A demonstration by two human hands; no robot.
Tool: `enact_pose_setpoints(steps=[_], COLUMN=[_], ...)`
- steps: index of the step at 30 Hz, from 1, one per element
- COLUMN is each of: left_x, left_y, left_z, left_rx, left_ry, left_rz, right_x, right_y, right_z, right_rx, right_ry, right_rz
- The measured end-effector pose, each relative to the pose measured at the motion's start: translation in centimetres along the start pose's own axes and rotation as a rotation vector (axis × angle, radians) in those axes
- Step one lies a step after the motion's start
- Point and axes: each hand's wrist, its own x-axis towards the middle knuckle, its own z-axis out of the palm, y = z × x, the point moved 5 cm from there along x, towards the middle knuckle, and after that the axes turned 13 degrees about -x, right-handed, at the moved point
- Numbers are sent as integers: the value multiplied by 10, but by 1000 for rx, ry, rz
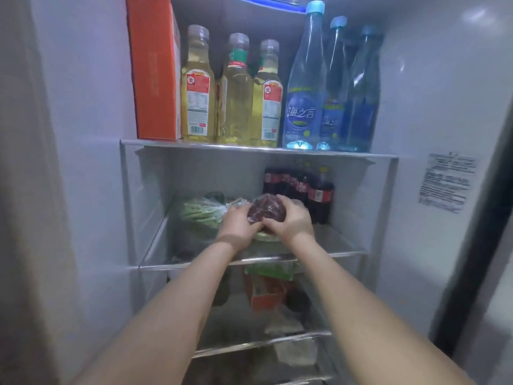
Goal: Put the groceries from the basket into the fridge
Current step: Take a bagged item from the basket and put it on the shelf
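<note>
Fingers of the left hand [239, 224] and right hand [291, 221] curl around a dark red bag [266, 210]; perched on leafy greens [202, 213], it might slide off.

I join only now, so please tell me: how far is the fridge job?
Done: bagged greens already lie on the middle shelf. In hand: left hand and right hand hold a bag of dark red food over that shelf. Left: unclear, the basket is out of view.

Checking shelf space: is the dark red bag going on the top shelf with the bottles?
No, both hands hold the dark red bag over the middle shelf.
</note>
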Motion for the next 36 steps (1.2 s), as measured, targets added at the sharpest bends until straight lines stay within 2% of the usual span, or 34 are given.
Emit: enact_pose_setpoints(steps=[2,5,8,10,13,15,19,21,28,33,36], left_x=[3,-3,-1,8,18,23,31,31,42,35,20], left_y=[1,8,6,3,8,8,-20,-34,-48,-43,-32], left_z=[-2,-8,-9,-5,-1,-4,-19,-24,-26,-25,-19], left_rx=[68,-11,-8,67,393,528,473,463,463,335,198], left_ry=[-56,-237,-330,-273,-117,-43,-104,-144,-109,-13,30], left_rz=[19,94,148,184,253,195,-128,-214,-278,-190,-123], right_x=[4,1,-3,1,8,14,28,36,58,44,23], right_y=[3,6,12,17,22,23,19,16,8,10,13], right_z=[5,9,21,25,30,31,33,37,53,40,21], right_rx=[-36,61,-75,-174,-245,-276,-276,-278,-245,-155,-4], right_ry=[-73,-165,-242,-231,-200,-195,-242,-266,-268,-183,-108], right_rz=[-47,-143,-209,-196,-149,-118,-77,-68,-96,-71,-16])
